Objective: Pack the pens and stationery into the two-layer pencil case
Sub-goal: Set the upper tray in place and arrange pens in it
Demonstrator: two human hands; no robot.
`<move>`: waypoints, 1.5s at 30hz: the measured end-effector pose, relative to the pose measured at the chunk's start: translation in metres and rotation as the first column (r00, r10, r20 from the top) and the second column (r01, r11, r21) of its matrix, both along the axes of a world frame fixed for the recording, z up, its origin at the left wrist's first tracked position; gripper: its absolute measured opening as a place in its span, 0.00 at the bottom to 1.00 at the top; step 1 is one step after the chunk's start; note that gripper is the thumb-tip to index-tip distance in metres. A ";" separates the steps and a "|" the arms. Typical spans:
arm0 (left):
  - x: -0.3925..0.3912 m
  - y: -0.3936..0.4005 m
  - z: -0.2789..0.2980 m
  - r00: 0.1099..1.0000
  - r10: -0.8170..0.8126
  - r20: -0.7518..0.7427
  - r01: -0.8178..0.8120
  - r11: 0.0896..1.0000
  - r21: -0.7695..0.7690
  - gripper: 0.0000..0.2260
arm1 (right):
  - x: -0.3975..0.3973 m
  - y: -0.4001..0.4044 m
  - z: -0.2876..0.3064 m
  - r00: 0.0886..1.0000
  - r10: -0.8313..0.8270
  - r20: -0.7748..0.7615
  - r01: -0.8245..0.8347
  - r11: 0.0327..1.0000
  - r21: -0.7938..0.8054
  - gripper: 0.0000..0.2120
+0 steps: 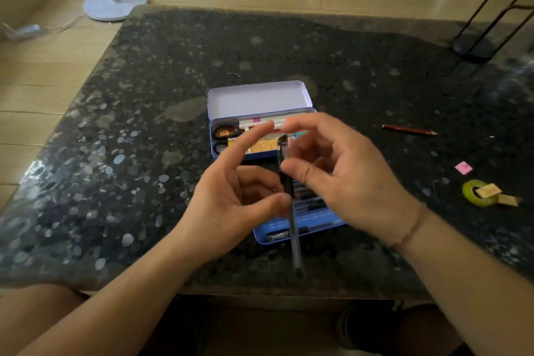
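Both hands on 1 black pen: right hand pinches it, left hand steadies. Case beyond them half-filled; pencil and tape right of the right hand still unpacked.

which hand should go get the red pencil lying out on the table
Right. The red pencil lies on the right hand's side, far from the left hand. Both hands hold the black pen, so the right must let go first.

A dark speckled table held an open blue pencil case, a blue tray nearer the person, a red pencil, green tape and a pink paper scrap.
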State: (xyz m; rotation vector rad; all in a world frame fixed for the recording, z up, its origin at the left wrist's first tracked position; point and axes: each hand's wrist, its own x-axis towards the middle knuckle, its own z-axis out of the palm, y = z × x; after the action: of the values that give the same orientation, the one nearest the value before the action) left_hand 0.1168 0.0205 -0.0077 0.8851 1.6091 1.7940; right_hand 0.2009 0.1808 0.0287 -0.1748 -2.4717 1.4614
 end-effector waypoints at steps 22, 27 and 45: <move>-0.020 -0.004 -0.067 0.554 -0.295 -0.779 -0.128 0.894 -0.430 0.04 | 0.056 0.031 -0.087 0.978 -0.152 0.142 0.030 0.778 0.627 0.13; -0.018 -0.005 -0.069 0.527 -0.303 -0.794 -0.115 0.900 -0.420 0.05 | 0.072 0.041 -0.080 0.959 -0.177 0.222 -0.033 0.706 0.707 0.08; -0.020 -0.006 -0.068 0.552 -0.341 -0.761 -0.070 0.890 -0.450 0.06 | 0.062 0.031 -0.095 0.983 -0.037 0.177 -0.098 0.715 0.692 0.15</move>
State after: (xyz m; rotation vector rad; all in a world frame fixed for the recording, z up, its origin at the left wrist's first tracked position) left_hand 0.0973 0.0143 -0.0758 1.7281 2.2815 0.7816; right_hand 0.2625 0.2120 -0.0661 -0.1116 -2.9897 0.4226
